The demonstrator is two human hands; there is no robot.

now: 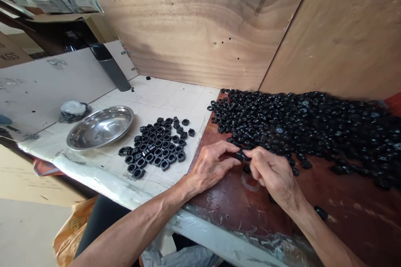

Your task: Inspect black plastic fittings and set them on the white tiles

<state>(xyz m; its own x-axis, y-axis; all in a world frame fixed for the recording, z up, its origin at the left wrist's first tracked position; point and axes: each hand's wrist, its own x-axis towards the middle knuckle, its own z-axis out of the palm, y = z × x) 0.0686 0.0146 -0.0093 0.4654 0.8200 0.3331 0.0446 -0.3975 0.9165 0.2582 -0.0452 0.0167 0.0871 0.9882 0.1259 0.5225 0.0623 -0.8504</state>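
My left hand (216,160) pinches a small black part (239,155) between thumb and fingers, over the reddish-brown board (225,204). On the part's other side, my right hand (269,171) has its fingers closed against it. Its exact shape is partly hidden by my fingertips. A translucent ring (249,182) lies on the board under my hands. Behind them spreads a large heap of loose black parts (282,121). Left of my left hand, a cluster of black ring-shaped pieces (158,144) sits on the white surface (169,96).
A shallow metal bowl (102,128) stands on the left, with a wrapped roll (74,110) beside it. A dark bottle (111,66) leans by the left panel. Wooden boards (200,25) wall off the back. One black piece (321,212) lies near my right forearm.
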